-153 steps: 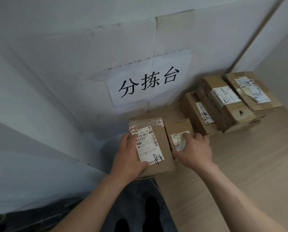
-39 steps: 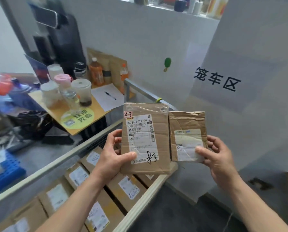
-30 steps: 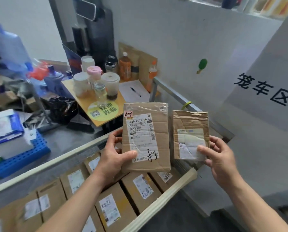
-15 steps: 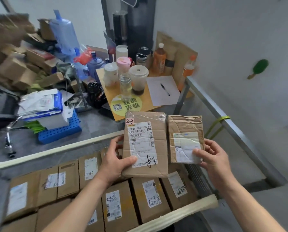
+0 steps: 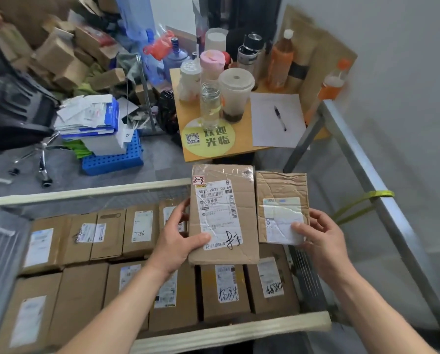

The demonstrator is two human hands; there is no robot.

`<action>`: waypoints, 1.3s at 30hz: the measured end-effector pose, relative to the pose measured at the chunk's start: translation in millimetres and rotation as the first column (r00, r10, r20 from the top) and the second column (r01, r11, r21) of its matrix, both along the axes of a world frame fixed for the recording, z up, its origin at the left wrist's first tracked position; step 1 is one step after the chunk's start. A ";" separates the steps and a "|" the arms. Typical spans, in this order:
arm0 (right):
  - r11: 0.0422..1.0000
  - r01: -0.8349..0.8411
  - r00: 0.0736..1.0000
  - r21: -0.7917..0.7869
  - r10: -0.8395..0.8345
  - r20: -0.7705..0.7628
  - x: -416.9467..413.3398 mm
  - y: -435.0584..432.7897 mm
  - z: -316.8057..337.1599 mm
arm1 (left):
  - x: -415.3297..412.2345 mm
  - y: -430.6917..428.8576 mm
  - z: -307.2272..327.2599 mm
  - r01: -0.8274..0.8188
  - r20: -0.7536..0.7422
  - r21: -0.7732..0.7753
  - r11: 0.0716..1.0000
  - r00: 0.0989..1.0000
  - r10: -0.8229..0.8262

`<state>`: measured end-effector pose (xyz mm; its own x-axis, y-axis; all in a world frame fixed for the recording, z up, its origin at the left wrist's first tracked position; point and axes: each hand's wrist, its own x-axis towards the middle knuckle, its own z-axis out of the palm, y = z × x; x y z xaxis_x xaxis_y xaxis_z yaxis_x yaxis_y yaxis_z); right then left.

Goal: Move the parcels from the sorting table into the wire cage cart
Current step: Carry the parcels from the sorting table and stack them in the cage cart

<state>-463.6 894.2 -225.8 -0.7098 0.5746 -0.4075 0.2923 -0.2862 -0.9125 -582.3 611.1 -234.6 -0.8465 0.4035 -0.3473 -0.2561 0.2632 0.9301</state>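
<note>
The cart (image 5: 229, 328) holds rows of taped cardboard boxes (image 5: 224, 290). Above it, the left hand (image 5: 175, 241) grasps a big box (image 5: 224, 215); at its 3 o'clock, the right hand (image 5: 321, 241) pinches a creased small box (image 5: 281, 190).

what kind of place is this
Likely a small courier sorting room: labelled parcels packed in a wire cage cart, cartons heaped behind, and the left hand holds a large parcel, the right hand a small parcel.

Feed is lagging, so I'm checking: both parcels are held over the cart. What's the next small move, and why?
The left hand holds the big parcel and the right hand the small parcel, both above the cart, whose floor looks mostly covered by boxes. So I'd probably lower both and lay them flat on that layer.
</note>
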 end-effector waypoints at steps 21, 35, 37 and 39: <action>0.989 0.143 0.964 0.041 -0.149 0.221 -23.1 36.1 -155.0 | -31.4 62.6 -169.6 -0.010 0.313 0.041 0.999 0.950 -0.004; 0.979 0.124 0.957 0.162 -0.161 0.241 -48.2 58.4 -213.3 | -48.7 107.7 -229.6 -0.080 0.370 0.030 0.996 0.927 0.063; 0.974 0.105 0.957 0.203 -0.154 0.245 -49.3 58.7 -218.2 | -51.8 109.3 -231.2 -0.077 0.378 0.028 0.997 0.924 0.061; 0.969 0.105 0.957 0.225 -0.161 0.243 -51.5 58.1 -222.3 | -54.6 110.2 -232.1 -0.072 0.379 0.022 0.997 0.924 0.059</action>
